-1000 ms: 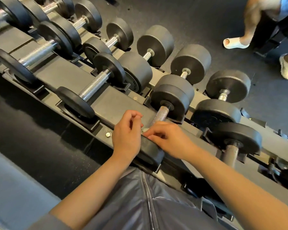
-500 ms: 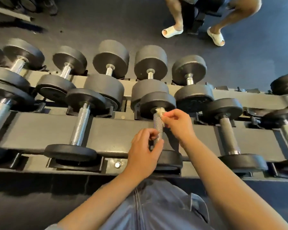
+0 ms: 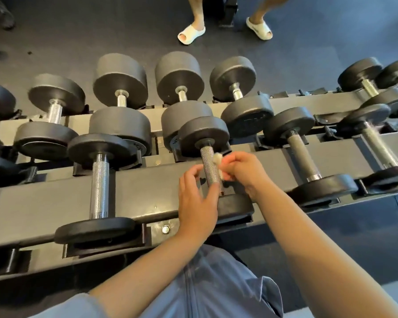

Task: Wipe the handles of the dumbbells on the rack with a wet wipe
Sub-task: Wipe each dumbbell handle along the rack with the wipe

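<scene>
With the wipe (image 3: 217, 162) pinched small in the right hand (image 3: 244, 172) beside the handle (image 3: 210, 167) and the left hand (image 3: 197, 198) loosely open, the handle's far side may be missed.

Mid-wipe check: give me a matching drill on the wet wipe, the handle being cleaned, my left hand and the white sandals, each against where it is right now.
Things:
1. wet wipe
2. knurled handle
3. left hand
4. white sandals

Places:
A. on the floor beyond the rack
B. pinched in the right hand
C. thumb on the handle's near end
D. between the two hands

Pairs: 1-B, 2-D, 3-C, 4-A
</scene>
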